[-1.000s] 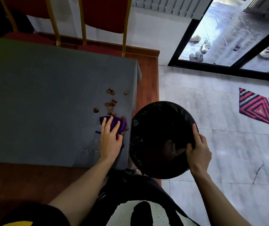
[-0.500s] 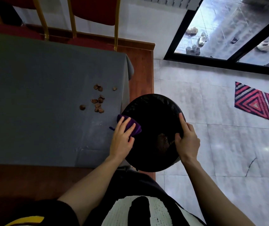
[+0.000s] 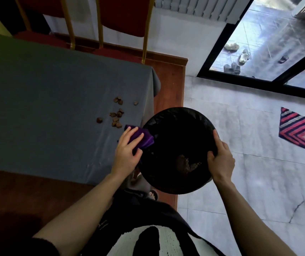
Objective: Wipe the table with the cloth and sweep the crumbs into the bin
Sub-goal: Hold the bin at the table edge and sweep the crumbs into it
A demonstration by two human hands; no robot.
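Head view showed the left hand (image 3: 127,154) pressing the cloth (image 3: 142,138) at the table (image 3: 46,108) edge, right hand (image 3: 221,159) gripping the bin (image 3: 177,126) rim; best kept tucked under that edge for the crumbs (image 3: 117,113) at centre frame.

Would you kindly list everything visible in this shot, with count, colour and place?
Table: one, grey cover, left.
Crumbs: about ten, brown, near the table's right edge.
Cloth: one, purple, at the table edge beside the bin.
Bin: one, black, off the table's right edge, some debris inside.
Chairs: two, red with gold frames, behind the table.
Rug: one, red striped, floor at right.
Shoes: several, outside the glass door.
Left hand: on the cloth.
Right hand: gripping the bin's rim.
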